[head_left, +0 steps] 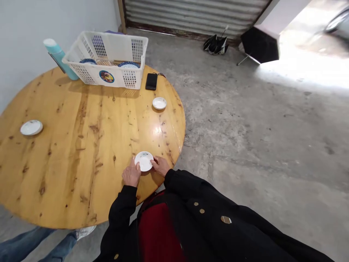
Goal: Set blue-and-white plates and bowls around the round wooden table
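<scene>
Between my two hands is a small white bowl (144, 161) with a faint floral pattern inside, near the front edge of the round wooden table (62, 153). My left hand (132, 173) grips its left rim, thumb on top. On the right rim, my right hand (160, 165) pinches with the thumb over the edge. Whether the bowl rests on the wood or is slightly raised, I cannot tell. A similar white bowl (159, 103) sits farther back on the right side. Another white bowl (31, 127) lies at the far left.
A white plastic basket (109, 79) holding blue-rimmed dishes stands at the back, between a turquoise bottle (58, 58) and a black phone (151, 81). Umbrellas, one folded (215, 45) and one open (260, 44), are on the concrete floor. Another person's jeans-clad legs (27, 242) show at lower left.
</scene>
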Motion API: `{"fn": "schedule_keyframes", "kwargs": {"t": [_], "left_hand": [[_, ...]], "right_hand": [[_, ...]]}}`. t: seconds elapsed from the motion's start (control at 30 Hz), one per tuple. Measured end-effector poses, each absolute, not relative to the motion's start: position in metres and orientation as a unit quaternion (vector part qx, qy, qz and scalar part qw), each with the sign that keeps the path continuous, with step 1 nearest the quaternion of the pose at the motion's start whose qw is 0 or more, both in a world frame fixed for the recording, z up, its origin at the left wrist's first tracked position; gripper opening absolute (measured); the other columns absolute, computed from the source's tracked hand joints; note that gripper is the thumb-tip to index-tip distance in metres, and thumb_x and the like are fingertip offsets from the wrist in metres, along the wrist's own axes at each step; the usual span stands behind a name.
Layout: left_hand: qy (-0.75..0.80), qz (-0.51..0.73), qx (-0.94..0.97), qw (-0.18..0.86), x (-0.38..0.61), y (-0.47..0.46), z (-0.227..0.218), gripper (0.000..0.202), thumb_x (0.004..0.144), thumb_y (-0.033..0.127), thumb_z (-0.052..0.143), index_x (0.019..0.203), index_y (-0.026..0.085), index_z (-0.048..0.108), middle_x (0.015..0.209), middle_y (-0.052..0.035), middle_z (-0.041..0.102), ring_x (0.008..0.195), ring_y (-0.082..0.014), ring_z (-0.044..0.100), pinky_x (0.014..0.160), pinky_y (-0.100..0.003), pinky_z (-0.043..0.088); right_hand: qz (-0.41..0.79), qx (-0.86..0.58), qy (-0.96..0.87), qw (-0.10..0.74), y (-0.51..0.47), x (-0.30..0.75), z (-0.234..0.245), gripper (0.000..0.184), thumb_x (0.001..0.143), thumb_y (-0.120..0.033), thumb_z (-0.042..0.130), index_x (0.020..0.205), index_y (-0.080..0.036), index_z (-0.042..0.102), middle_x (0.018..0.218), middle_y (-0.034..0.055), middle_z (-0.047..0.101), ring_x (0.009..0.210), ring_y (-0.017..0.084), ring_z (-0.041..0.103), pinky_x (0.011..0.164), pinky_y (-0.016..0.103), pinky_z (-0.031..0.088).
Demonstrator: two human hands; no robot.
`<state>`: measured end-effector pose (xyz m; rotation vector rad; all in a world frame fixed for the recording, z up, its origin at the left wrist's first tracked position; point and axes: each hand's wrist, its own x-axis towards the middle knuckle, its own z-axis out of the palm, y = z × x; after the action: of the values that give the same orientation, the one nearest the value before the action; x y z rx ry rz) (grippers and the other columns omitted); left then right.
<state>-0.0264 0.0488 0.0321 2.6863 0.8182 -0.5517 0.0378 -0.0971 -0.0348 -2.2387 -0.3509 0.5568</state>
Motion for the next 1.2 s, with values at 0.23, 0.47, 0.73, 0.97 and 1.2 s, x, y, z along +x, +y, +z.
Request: {"fn": "schedule_keyframes", "kwargs": {"t": [0.23,0.47,0.73,0.97,1.2], "left_hand": [[0.31,-0.199,0.915,0.167,-0.026,0.053,0.027,0.048,0.101,0.038,0.039,0.144,0.022,0.054,0.115,-0.0172,0.075,0.108,-0.0362,0.071,0.086,-0.042,0.051],[0.347,-0.17,0.894,0.227,-0.022,0.066,0.015,0.039,0.098,0.036,0.042,0.129,0.021,0.062,0.109,-0.0131,0.077,0.107,-0.0322,0.07,0.083,-0.036,0.05],[0.352,-0.1,0.793,0.487,-0.011,0.139,0.016,0.041,0.09,0.044,0.051,0.117,0.017,0.064,0.056,0.0035,0.06,0.046,-0.0154,0.055,0.053,-0.025,0.044],[0.521,0.114,0.675,0.51,0.006,0.332,0.013,0.021,0.083,0.034,0.06,0.091,0.016,0.062,0.064,-0.0001,0.063,0.048,-0.0106,0.054,0.045,-0.02,0.041],[0.612,0.191,0.631,0.436,0.017,0.502,-0.002,0.017,0.099,0.031,0.046,0.09,0.017,0.049,0.065,-0.0001,0.058,0.053,-0.0106,0.06,0.052,-0.02,0.048]], "right_hand": [[0.223,-0.869,-0.144,0.419,-0.092,0.049,-0.042,0.024,0.088,-0.03,0.053,0.066,-0.02,0.053,0.059,-0.0028,0.048,0.058,0.013,0.045,0.057,0.025,0.029],[0.222,-0.859,-0.151,0.436,-0.073,0.068,-0.048,0.02,0.08,-0.028,0.052,0.062,-0.022,0.046,0.058,-0.0021,0.047,0.056,0.014,0.042,0.057,0.026,0.028],[0.219,-0.848,-0.154,0.458,-0.03,0.082,-0.044,0.024,0.078,-0.04,0.042,0.061,-0.023,0.043,0.056,-0.0004,0.047,0.055,0.015,0.043,0.058,0.028,0.033],[0.171,-0.856,-0.138,0.468,-0.04,0.062,-0.052,0.045,0.086,-0.058,0.049,0.074,-0.018,0.066,0.063,0.0029,0.062,0.058,0.017,0.054,0.058,0.028,0.044],[0.148,-0.876,-0.047,0.457,-0.045,0.045,-0.068,0.055,0.087,-0.066,0.058,0.105,-0.016,0.074,0.079,0.0064,0.074,0.063,0.019,0.065,0.057,0.027,0.052]]}}
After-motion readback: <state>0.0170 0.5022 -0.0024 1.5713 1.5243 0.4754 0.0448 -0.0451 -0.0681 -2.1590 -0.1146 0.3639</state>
